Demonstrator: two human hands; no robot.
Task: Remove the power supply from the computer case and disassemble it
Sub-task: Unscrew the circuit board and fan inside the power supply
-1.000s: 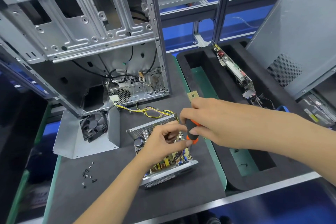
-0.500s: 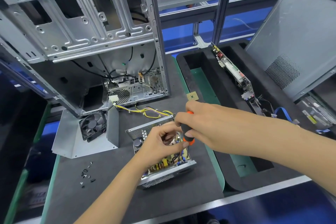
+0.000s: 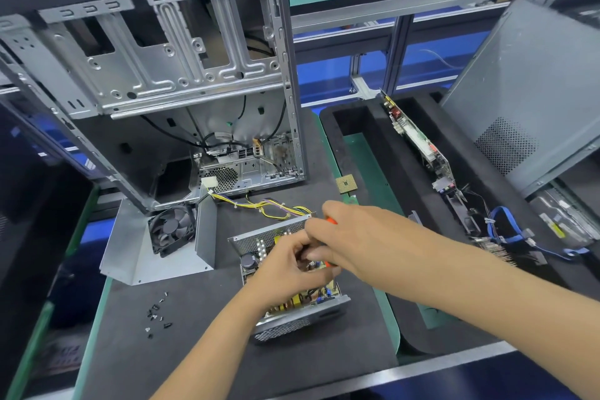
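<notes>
Just in front of the gutted computer case [image 3: 181,91], the opened power supply [image 3: 292,286] lies on the black foam mat [image 3: 201,351], its perforated steel walls framing a crowded circuit board. Bare mat runs from its front wall to the bench edge. The right hand [image 3: 354,237] grasps an orange-handled screwdriver [image 3: 330,221] over the board. The left hand [image 3: 292,265], fingers curled, reaches inside; what it holds cannot be told. Left of the supply lie small black screws [image 3: 157,315].

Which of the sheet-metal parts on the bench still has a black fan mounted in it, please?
The cover lying left of the opened power supply; the fan sits in it. The computer case holds none.
</notes>
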